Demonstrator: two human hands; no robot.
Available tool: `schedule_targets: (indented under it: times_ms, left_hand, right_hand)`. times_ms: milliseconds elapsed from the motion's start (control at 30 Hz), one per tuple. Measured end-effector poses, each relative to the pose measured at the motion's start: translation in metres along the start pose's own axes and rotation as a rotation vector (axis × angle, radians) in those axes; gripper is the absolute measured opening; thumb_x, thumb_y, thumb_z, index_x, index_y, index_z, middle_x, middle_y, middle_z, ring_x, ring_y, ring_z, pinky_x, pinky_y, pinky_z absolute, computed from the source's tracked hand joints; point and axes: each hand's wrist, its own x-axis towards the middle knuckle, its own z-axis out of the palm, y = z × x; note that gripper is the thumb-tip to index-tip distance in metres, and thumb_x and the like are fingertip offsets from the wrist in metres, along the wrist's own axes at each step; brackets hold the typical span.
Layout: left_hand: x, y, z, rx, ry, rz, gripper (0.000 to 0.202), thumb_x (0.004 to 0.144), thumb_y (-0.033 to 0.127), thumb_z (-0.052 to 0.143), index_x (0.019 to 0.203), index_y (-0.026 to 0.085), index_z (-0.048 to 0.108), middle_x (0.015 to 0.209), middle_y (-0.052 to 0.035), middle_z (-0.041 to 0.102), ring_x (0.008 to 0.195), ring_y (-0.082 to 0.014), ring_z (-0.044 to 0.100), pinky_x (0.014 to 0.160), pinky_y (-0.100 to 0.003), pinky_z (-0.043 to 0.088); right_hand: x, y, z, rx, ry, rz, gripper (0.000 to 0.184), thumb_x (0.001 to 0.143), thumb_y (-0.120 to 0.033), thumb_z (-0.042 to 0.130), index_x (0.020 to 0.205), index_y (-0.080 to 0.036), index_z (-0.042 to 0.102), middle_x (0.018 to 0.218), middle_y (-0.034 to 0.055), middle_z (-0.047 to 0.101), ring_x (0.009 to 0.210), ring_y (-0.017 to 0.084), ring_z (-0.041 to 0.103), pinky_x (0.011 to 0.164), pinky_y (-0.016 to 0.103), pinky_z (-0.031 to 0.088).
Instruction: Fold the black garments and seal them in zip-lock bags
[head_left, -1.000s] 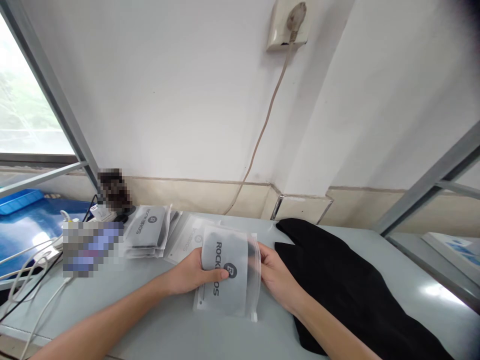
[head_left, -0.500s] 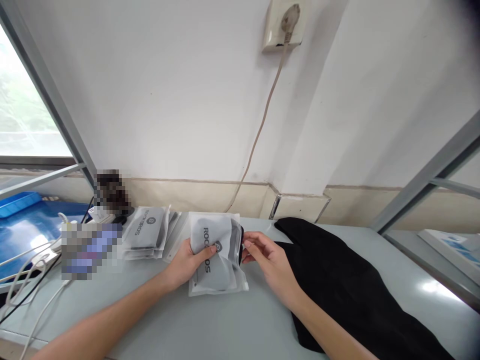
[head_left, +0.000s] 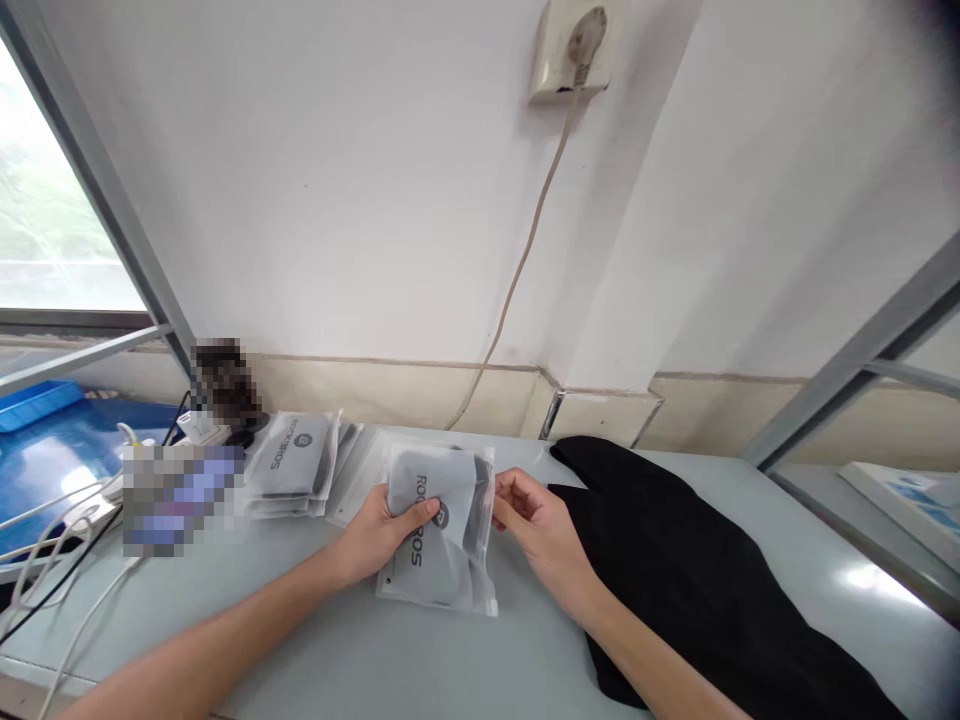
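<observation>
A frosted zip bag (head_left: 442, 530) with dark lettering and a dark item inside lies on the grey table (head_left: 465, 660). My left hand (head_left: 375, 535) grips the bag's left side, thumb on top near the logo. My right hand (head_left: 536, 525) pinches the bag's right edge at the zip strip. A stack of similar packed bags (head_left: 296, 462) lies just left of it, with flat bags (head_left: 367, 470) spread beneath and behind.
A black cloth (head_left: 690, 580) covers the table's right part. White cables (head_left: 60, 560) and a blue tray (head_left: 52, 450) sit at the left. A wall socket (head_left: 574, 50) with a cord hangs above. Metal frame bars (head_left: 855, 360) stand at the right.
The bag was lowered from an upright hold toward the table and shifted left. My right hand moved from behind the bag to pinching its right edge.
</observation>
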Motion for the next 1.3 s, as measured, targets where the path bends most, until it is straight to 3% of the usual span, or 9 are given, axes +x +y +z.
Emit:
schedule_targets:
  times_ms: [433, 667, 833, 967, 1300]
  left_hand:
    - [-0.0035, -0.0025, -0.0008, -0.011, -0.095, 0.04, 0.043, 0.085, 0.051, 0.081, 0.11, 0.015, 0.074, 0.111, -0.0129, 0.079, 0.104, -0.0295, 0.074, 0.087, -0.038, 0.06]
    - [0.0004, -0.0023, 0.0, -0.018, 0.052, 0.033, 0.043, 0.085, 0.055, 0.079, 0.097, 0.014, 0.075, 0.099, -0.011, 0.08, 0.093, -0.0271, 0.074, 0.08, -0.034, 0.059]
    - [0.0026, -0.0031, -0.001, -0.015, 0.078, 0.046, 0.043, 0.084, 0.057, 0.079, 0.093, 0.015, 0.075, 0.093, -0.0082, 0.078, 0.087, -0.0239, 0.071, 0.076, -0.03, 0.057]
    - [0.002, -0.0024, 0.0, 0.023, 0.075, 0.076, 0.041, 0.084, 0.057, 0.077, 0.085, 0.016, 0.072, 0.085, -0.0051, 0.075, 0.081, -0.021, 0.068, 0.074, -0.028, 0.054]
    - [0.0022, -0.0051, 0.0003, 0.018, 0.076, 0.06, 0.041, 0.085, 0.057, 0.076, 0.081, 0.017, 0.071, 0.08, -0.0037, 0.072, 0.075, -0.019, 0.065, 0.069, -0.027, 0.052]
  right_hand:
    - [0.0004, 0.0013, -0.0047, -0.07, 0.011, -0.022, 0.036, 0.084, -0.054, 0.076, 0.079, -0.023, 0.059, 0.074, -0.0023, 0.052, 0.067, 0.017, 0.047, 0.064, 0.029, 0.042]
    - [0.0004, -0.002, -0.001, -0.056, 0.023, 0.02, 0.035, 0.089, -0.059, 0.067, 0.087, -0.025, 0.057, 0.079, -0.0016, 0.053, 0.068, 0.018, 0.049, 0.065, 0.03, 0.045]
    - [0.001, 0.0041, 0.0023, -0.02, -0.092, 0.07, 0.041, 0.087, -0.062, 0.07, 0.1, -0.024, 0.062, 0.097, 0.002, 0.059, 0.072, 0.017, 0.053, 0.067, 0.031, 0.048]
    - [0.0005, 0.0059, 0.0041, -0.001, -0.169, 0.064, 0.039, 0.088, -0.061, 0.07, 0.093, -0.023, 0.062, 0.087, -0.0001, 0.057, 0.07, 0.016, 0.049, 0.066, 0.03, 0.044]
    - [0.0006, 0.0054, 0.0043, 0.003, -0.162, 0.07, 0.043, 0.086, -0.064, 0.07, 0.084, -0.023, 0.06, 0.076, -0.0029, 0.05, 0.067, 0.017, 0.046, 0.065, 0.03, 0.04]
